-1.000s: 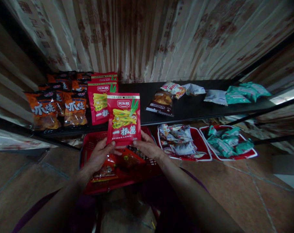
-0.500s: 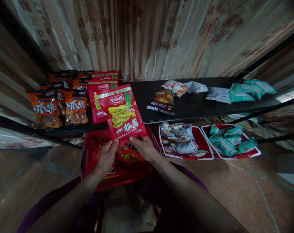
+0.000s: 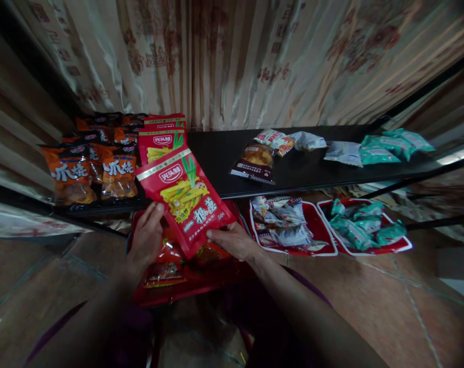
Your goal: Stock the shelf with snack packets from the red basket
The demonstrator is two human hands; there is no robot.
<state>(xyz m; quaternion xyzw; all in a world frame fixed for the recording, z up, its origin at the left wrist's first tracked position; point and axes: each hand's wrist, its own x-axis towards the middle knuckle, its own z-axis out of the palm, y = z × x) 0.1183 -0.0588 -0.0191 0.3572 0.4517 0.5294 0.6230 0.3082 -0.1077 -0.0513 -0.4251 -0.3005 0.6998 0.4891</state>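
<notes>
A red snack packet, printed with yellow sticks and green scallions, is held tilted over a red basket at the shelf's front edge. My right hand pinches its lower right corner, thumb on the front and fingers behind. At the packet's left edge is my left hand, its thumb against the edge and its fingers partly hidden. Behind the held packet, similar red packets stand in a row on the black shelf. Orange snack bags lie in the basket below my hands.
Orange-and-black snack bags stand at the shelf's left. A brown snack bag, white bags and green bags lie farther right. Below are a basket of white packets and one of green packets. A patterned curtain hangs behind.
The held red packet has come lower and leftward and tilts more. My left hand has shifted from its bottom edge up to its left edge. My right hand remains at the lower right corner.
</notes>
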